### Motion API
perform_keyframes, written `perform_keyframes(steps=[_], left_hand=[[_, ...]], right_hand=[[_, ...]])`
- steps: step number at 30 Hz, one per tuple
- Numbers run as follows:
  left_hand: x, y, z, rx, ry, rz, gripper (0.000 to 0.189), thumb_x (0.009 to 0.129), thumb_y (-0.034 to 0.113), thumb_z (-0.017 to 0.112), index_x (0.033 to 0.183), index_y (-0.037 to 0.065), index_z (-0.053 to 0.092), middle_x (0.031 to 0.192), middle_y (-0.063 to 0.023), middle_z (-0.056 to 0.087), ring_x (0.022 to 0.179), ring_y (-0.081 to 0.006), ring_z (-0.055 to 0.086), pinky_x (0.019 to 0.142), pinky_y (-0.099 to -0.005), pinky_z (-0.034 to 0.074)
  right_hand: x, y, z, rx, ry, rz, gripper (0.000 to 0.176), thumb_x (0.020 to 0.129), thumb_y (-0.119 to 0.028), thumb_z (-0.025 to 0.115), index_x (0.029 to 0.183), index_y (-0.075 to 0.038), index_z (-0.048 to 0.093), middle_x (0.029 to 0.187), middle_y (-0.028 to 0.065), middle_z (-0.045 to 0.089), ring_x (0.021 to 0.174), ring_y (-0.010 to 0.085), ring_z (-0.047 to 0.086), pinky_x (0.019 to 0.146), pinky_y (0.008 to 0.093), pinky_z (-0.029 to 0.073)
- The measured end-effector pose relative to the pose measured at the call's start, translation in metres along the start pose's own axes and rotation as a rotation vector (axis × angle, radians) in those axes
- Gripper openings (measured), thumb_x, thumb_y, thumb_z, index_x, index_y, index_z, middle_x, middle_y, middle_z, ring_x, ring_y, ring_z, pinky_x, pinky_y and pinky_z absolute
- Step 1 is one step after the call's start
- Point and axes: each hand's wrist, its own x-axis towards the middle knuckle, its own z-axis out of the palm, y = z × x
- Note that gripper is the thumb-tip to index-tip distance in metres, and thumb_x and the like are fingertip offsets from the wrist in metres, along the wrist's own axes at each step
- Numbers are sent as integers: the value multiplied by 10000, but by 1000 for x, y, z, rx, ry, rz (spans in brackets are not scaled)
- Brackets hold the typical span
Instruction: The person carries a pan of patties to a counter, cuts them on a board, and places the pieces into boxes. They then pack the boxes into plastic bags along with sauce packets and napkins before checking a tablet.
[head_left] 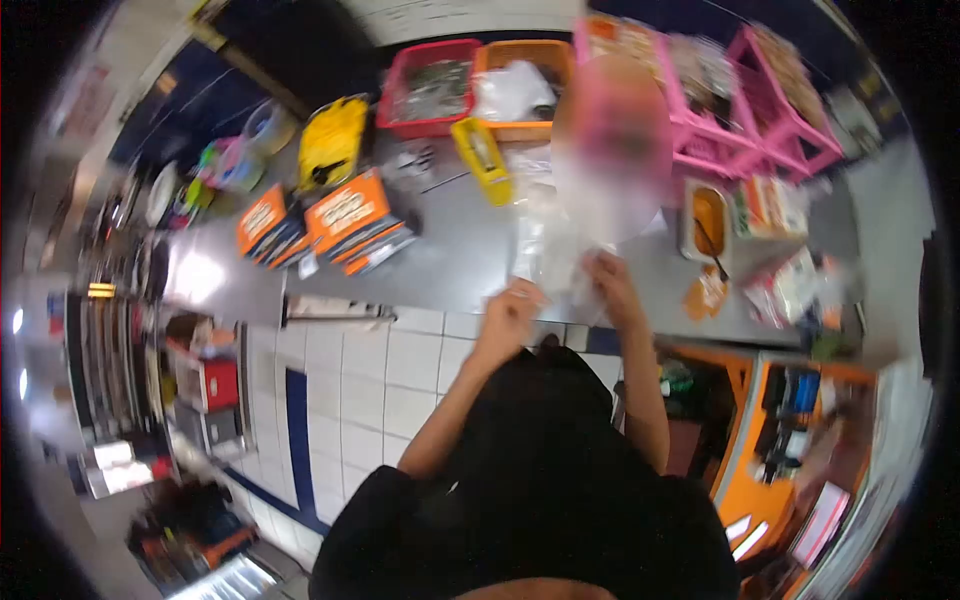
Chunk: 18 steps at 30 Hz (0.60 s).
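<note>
Near the front edge of the metal counter [450, 245], my left hand [514, 312] is closed, its fingers pressed together at the lower left of a clear plastic bag [540, 235]. My right hand [608, 280] pinches the bag's lower right side. The bag lies between and beyond both hands. A blurred round patch covers the area above it, so what is there cannot be made out. To the left of the bag lies a yellow tool or holder [483, 160]. On the right sits a tray of orange contents [707, 222] with a dark-handled utensil in it.
Orange-and-black boxes [355, 222] and a yellow item [333, 140] stand on the left. Along the back are a red basket [430, 128], an orange basket [520, 130] and pink baskets [715, 155]. Plastic packages [785, 290] lie at right. Orange shelving [745, 440] stands below the counter.
</note>
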Motion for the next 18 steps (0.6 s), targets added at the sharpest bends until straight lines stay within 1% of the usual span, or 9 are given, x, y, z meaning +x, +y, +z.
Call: perform_keyframes(steps=[1, 3, 4, 7, 9, 11, 14, 16, 18], left_hand=[[6, -24, -10, 147, 110, -198, 115, 880, 98, 561, 935, 7, 604, 831, -98, 621, 687, -137, 565, 595, -279, 438], [23, -86, -15, 254, 397, -174, 121, 869, 95, 574, 926, -2, 618, 843, -110, 626, 720, -186, 585, 629, -312, 457], [31, -77, -9, 244, 363, -166, 121, 869, 95, 574, 926, -2, 618, 843, -110, 626, 720, -186, 585, 629, -312, 457], [39, -38, 7, 838, 541, 380, 109, 861, 94, 595, 918, 8, 629, 839, -119, 622, 717, -224, 593, 663, -319, 475], [22, -29, 33, 331, 95, 156, 144, 902, 127, 597, 957, 1, 639, 808, -73, 632, 769, -148, 592, 663, -299, 478], [17, -6, 54, -107, -186, -336, 208, 906, 181, 623, 1007, 1, 650, 885, -53, 656, 823, -131, 605, 706, -286, 487], [19, -39, 65, -94, -317, -379, 270, 914, 244, 632, 1060, 17, 651, 944, -51, 660, 850, -114, 604, 729, -270, 488], [19, -48, 67, -222, -216, -421, 298, 900, 259, 654, 1083, 24, 641, 945, -63, 663, 836, -122, 614, 711, -262, 502], [22, -54, 60, -389, -103, -592, 381, 893, 304, 664, 1149, 28, 603, 990, -78, 660, 844, -141, 628, 700, -248, 514]], right_hand=[[-7, 9, -5, 9, 61, -8, 212, 933, -244, 587, 878, -44, 626, 782, -41, 575, 697, 48, 485, 646, 221, 409], [-10, 50, -15, 90, 219, -94, 164, 937, -199, 584, 886, -45, 612, 807, -26, 581, 690, 48, 488, 609, 212, 406], [-10, 72, -18, 96, 254, -98, 164, 937, -199, 584, 886, -45, 612, 807, -26, 581, 690, 48, 488, 609, 212, 406], [-19, 102, -9, -74, 164, -283, 165, 951, -201, 567, 908, -48, 612, 808, -14, 600, 667, 48, 507, 568, 208, 410], [-29, 96, 12, 385, 238, -95, 184, 961, -195, 549, 892, -36, 610, 798, -5, 611, 652, 62, 520, 564, 225, 426], [-28, 102, 18, 275, 296, -68, 209, 958, -182, 551, 839, -17, 600, 776, 1, 608, 667, 86, 534, 601, 248, 453], [-37, 92, 24, 289, 367, -115, 168, 936, -154, 579, 819, -34, 562, 682, 0, 567, 614, 47, 494, 540, 196, 387], [-42, 90, 12, -361, 339, -233, 164, 919, -133, 594, 834, -5, 538, 679, 9, 528, 653, 65, 470, 598, 218, 403], [-52, 84, 19, -354, 316, -317, 167, 913, -124, 598, 829, 4, 531, 686, 12, 515, 669, 74, 459, 617, 229, 400]])
